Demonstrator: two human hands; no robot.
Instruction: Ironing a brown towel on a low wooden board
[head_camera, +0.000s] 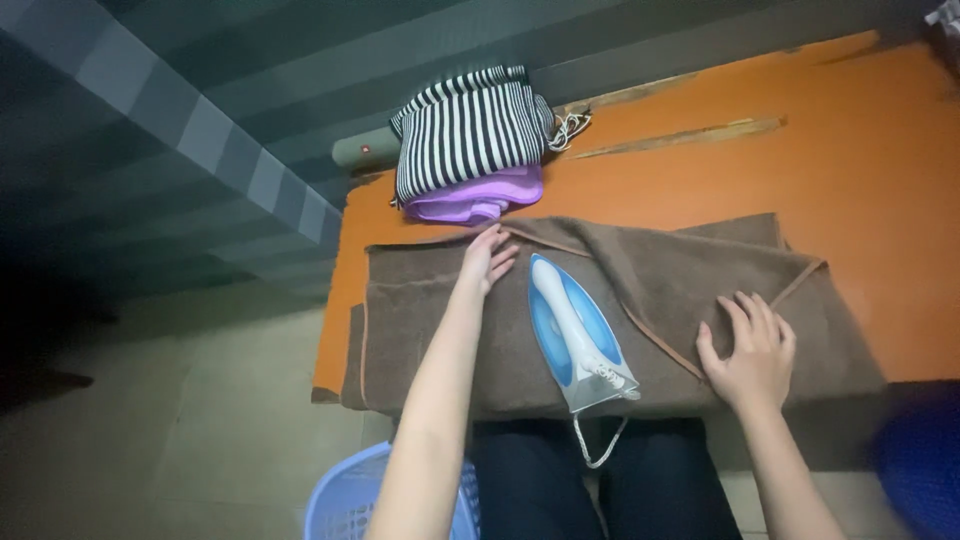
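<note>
A brown towel (650, 290) lies spread over the orange table (860, 160). My left hand (486, 259) rests flat near the towel's far left edge, fingers apart, just below a folded pile. My right hand (752, 350) presses flat on the towel's right part, next to a folded-over flap. Between the hands a blue and white iron (575, 335) lies on the towel, its cord hanging off the near edge. Neither hand holds anything.
A black-and-white striped garment (468, 130) sits on a folded purple cloth (480, 197) at the table's far left. A grey-green cylinder (362, 149) lies behind them. A blue laundry basket (345, 500) stands on the floor at my left. My legs are under the table edge.
</note>
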